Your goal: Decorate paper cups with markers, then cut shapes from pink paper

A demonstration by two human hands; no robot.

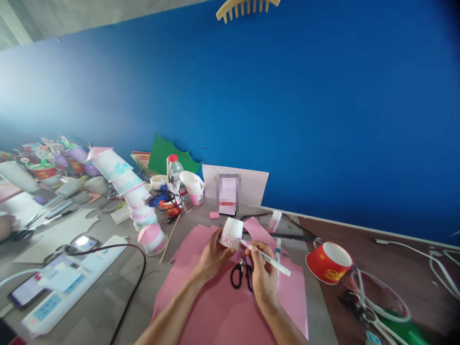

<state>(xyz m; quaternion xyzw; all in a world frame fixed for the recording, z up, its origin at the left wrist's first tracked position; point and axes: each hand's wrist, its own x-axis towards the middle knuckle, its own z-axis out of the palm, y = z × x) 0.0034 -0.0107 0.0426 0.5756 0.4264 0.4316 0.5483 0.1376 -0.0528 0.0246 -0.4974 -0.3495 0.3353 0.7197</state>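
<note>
My left hand (214,256) is closed on a small white paper cup (233,229), held upside down with pink loop marks drawn near its rim. A white marker (275,263) is gripped in my right hand (264,270), its pink end at the cup's side. Black-handled scissors (237,276) lie below the cup on pink paper (219,306), partly hidden by my right hand. Just right of that hand lies another marker, with a teal band (278,247).
Left of the paper, decorated cups form a leaning stack (134,196). A power strip (75,287) and black cable lie at left. A red paper bucket (328,262) stands at right near coiled cables. A blurred phone (229,194) leans at the back.
</note>
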